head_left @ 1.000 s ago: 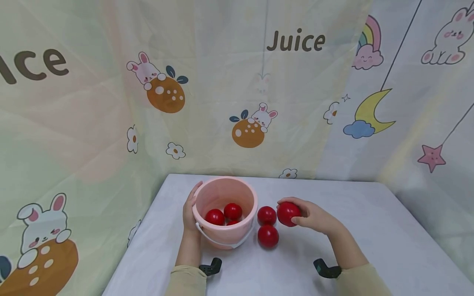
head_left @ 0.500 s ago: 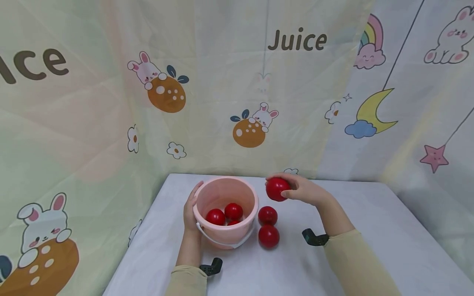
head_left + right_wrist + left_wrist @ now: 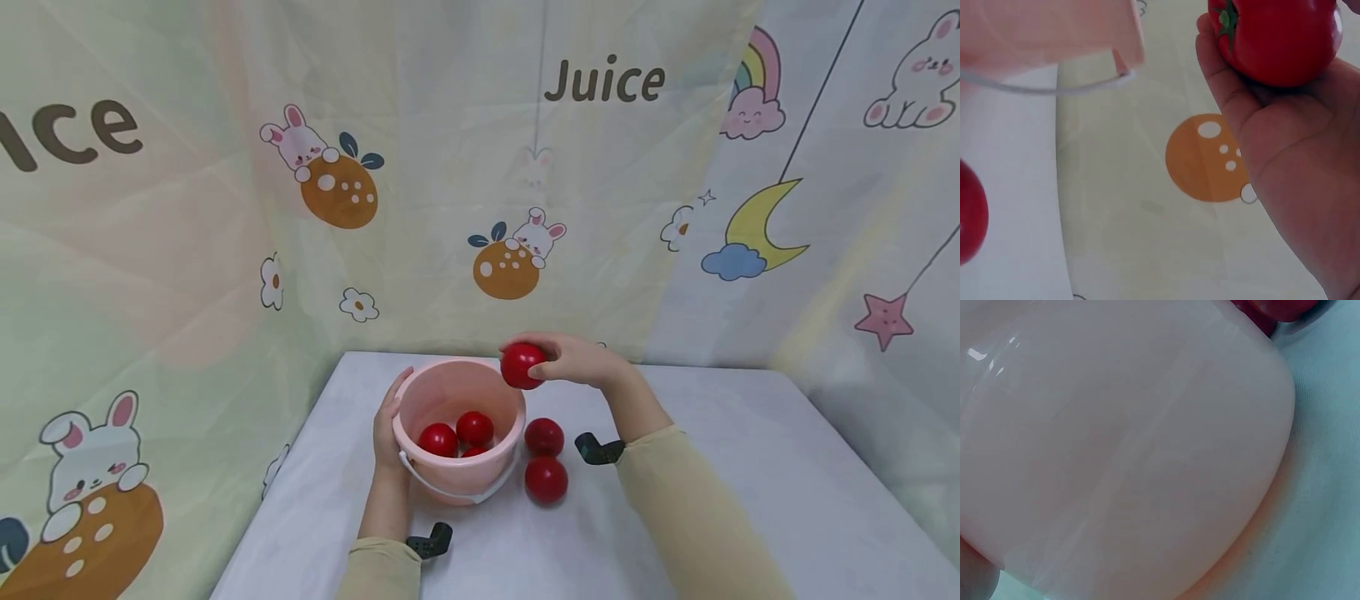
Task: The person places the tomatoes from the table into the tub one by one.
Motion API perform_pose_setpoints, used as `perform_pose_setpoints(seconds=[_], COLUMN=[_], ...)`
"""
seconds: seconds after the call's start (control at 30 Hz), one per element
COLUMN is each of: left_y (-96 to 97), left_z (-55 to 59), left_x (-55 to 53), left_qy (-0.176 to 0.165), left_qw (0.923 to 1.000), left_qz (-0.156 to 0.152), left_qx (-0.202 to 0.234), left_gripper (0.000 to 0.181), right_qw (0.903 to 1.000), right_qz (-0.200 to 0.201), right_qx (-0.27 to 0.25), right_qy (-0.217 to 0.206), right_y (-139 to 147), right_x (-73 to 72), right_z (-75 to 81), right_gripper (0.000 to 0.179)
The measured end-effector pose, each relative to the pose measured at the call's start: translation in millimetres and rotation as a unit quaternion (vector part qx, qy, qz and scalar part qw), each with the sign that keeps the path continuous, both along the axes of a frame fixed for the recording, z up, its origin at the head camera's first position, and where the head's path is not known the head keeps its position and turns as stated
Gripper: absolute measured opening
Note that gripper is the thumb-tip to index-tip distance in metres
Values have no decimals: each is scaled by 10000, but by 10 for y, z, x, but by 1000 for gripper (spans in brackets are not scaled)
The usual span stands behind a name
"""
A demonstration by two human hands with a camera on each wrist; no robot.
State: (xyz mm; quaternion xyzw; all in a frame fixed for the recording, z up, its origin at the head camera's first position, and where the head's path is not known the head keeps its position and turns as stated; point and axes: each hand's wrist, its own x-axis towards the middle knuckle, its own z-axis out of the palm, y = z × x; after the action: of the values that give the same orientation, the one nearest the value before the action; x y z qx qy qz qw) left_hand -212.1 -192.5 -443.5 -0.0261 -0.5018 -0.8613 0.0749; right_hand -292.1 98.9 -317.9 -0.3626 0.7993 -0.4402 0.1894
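A pink bucket (image 3: pixel 459 477) with a white handle stands on the table, several red tomatoes (image 3: pixel 438 440) visible inside it. My left hand (image 3: pixel 387 433) rests along the bucket's left side, its fingers extended up to the rim; the thumb is hidden in the head view. Filling the left wrist view is the bucket's wall (image 3: pixel 1129 450). Above the bucket's far right rim, my right hand (image 3: pixel 573 358) holds a tomato (image 3: pixel 522 366) between thumb and fingers. The right wrist view shows this tomato (image 3: pixel 1279 40) with its green stem, gripped by the right hand (image 3: pixel 1310 150).
Two more tomatoes lie on the white table just right of the bucket, a farther tomato (image 3: pixel 543 437) and a nearer tomato (image 3: pixel 546 480). A printed cloth (image 3: pixel 420 275) hangs behind the table (image 3: pixel 675 467) and at both sides.
My right hand has lifted its tomato from beside the other two and carried it up and left to the bucket's rim. The left hand and bucket stay in place.
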Motion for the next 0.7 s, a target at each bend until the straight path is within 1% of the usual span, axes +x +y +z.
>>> perform_pose_setpoints(seconds=[0.17,0.37,0.47,0.57,0.7], left_y=[3,-1,8,25,38], left_z=[-6,9,40,51,22], left_x=[-13,-3,19,31,19], left_qy=[-176,-123,-95,-75,-122], left_qw=[9998,9999,9999,9999,9999], left_qz=[-2,20,32,66,78], left_qx=[40,112,87,14,-13], left_gripper=[46,46,45,46,48], right_qw=[9988,9957,9920,9873,9816], right_qz=[31,139,159,201,345], right_qx=[485,911,1251,1577,1880], right_qy=[-11,10,70,55,31], right_y=[-239,-550,-716,-868,-1019], right_x=[-78,-165,-186,-200,-212], right_z=[35,48,46,39,22], right_gripper=[57,48,46,47,50])
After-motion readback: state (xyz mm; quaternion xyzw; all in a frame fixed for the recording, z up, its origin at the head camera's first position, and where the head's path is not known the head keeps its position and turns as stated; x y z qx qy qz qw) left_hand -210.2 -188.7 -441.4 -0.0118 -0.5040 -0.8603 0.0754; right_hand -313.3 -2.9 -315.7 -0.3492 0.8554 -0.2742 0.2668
